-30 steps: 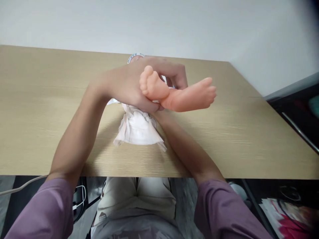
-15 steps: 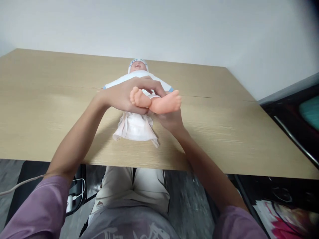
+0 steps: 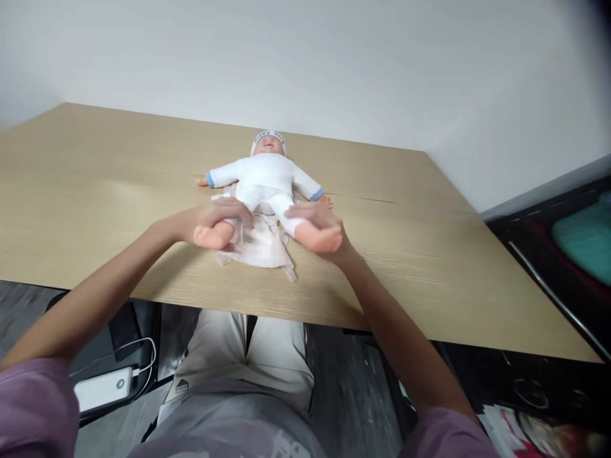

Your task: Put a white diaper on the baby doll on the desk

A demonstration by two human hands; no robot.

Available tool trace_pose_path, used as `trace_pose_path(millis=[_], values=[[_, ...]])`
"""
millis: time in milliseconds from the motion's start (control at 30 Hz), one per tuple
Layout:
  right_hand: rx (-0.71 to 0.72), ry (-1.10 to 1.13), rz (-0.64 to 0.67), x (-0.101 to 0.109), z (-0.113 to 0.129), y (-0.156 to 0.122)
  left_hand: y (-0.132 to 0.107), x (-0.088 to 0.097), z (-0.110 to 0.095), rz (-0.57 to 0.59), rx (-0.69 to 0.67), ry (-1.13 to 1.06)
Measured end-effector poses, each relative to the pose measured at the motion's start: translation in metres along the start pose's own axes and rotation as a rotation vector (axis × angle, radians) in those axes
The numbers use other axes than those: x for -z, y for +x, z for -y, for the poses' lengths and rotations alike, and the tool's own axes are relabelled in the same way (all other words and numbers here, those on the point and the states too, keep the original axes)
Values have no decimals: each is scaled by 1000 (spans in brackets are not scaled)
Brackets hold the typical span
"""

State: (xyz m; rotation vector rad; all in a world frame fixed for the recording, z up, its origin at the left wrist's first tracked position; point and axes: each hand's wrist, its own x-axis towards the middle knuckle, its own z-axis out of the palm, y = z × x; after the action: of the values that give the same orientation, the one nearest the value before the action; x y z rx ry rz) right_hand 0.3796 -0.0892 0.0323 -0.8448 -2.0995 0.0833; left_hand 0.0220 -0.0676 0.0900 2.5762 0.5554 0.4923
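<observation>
A baby doll [image 3: 267, 170] in a white suit with blue cuffs and a printed white cap lies on its back, head toward the wall. Its legs are spread apart toward me. A white diaper [image 3: 261, 251] is laid out flat beneath its hips and between its legs. Around the lower leg on the left is my left hand [image 3: 214, 213], its fingers slightly blurred and closed over the shin. My right hand [image 3: 319, 217] holds the other lower leg near the bare foot, with its palm side partly hidden behind that foot.
The wooden table [image 3: 119, 191] reaches back to a white wall. Below its front edge at left, a white power bank [image 3: 102, 389] with a cable lies on a black surface. A black-framed object [image 3: 539, 254] stands at the right, with papers [image 3: 506, 426] lower down.
The doll's legs, held up together before, are now lowered and parted. My hands have moved apart, one to each leg, and the doll's torso and the diaper show more.
</observation>
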Motion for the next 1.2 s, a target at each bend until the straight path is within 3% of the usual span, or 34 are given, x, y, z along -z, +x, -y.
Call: trace_pose_path(millis=[100, 200, 400, 667, 967, 1100, 1200], values=[[122, 14, 198, -1, -7, -19, -22, -11, 15, 18, -29, 20], [109, -24, 286, -7, -15, -35, -33, -20, 27, 50, -43, 57], [44, -35, 318, -16, -30, -46, -34, -33, 39, 42, -48, 92], [144, 97, 259, -11, -33, -45, -36, -39, 50, 56, -54, -90], [51, 200, 339, -3, -29, -43, -36, -30, 43, 107, 39, -250], [1, 242, 373, 6, -20, -38, -35, -30, 32, 103, 50, -194], [-22, 117, 459, 11, -2, -35, -32, -38, 21, 84, 92, -54]])
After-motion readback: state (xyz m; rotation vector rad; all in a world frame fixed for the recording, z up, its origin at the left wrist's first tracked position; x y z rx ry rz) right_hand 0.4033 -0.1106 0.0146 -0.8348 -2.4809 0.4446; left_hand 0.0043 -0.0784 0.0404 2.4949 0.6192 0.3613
